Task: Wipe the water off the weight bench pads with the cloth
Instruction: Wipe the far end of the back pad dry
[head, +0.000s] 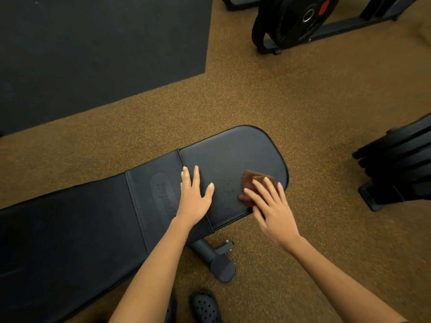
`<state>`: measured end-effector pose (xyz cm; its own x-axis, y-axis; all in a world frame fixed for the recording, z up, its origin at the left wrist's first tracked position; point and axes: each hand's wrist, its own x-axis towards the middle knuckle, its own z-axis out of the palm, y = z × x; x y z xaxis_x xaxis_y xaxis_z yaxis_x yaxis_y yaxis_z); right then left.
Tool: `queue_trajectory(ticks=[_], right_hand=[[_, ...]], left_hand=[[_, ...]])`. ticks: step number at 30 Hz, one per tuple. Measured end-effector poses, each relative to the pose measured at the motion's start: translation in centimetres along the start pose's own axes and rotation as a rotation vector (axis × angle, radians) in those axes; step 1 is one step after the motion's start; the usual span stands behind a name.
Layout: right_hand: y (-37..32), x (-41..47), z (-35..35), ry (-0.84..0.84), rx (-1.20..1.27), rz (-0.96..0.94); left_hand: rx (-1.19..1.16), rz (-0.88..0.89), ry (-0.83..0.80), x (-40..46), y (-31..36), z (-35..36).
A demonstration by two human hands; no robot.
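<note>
Nearest the camera, a black perforated clog [205, 307] stands on the speckled tan rubber floor [291, 108], just beside the near edge of the black padded vinyl weight bench [70, 229]. A dark metal bench foot [215, 258] projects from under that edge.

On the bench, the left hand [194, 197] lies flat, fingers straight and slightly spread, palm down across the seam between the embossed middle panel and the rounded end pad [233, 155]. It holds nothing. Judged purpose: it braces the person's weight and steadies the bench while the other hand works.

The right hand [271, 208] is also open, fingers extended and fanned, pressing down on the folded reddish-brown cloth [250, 183]. The cloth rests on the end pad near its rounded right edge and close to the near edge; its far corner shows past the fingertips. A flat palm spreads pressure over the cloth, which suits wiping rather than carrying. The hand is somewhat blurred.

Between the two hands, faint dark marks show on the pad surface; whether they are water I cannot tell. The wiping appears to be under way on the end pad, with the long main pad to the left possibly outstanding.

Farther off, a dark floor mat [93, 54] covers the far left, and black weight plates on a dark rack [300, 19] stand at the far right.
</note>
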<state>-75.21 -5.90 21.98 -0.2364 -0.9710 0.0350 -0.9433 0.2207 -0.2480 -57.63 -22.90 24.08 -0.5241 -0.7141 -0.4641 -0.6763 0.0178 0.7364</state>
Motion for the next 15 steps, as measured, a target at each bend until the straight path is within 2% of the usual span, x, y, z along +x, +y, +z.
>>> queue_trajectory(ticks=[5, 15], right_hand=[[1.3, 1.9, -0.4, 0.068, 0.104, 0.274], [1.8, 7.4, -0.2, 0.152, 0.101, 0.450]], left_hand=[[-0.011, 0.025, 0.050, -0.1, -0.1, -0.3], [-0.061, 0.058, 0.082, -0.5, 0.0, -0.8]])
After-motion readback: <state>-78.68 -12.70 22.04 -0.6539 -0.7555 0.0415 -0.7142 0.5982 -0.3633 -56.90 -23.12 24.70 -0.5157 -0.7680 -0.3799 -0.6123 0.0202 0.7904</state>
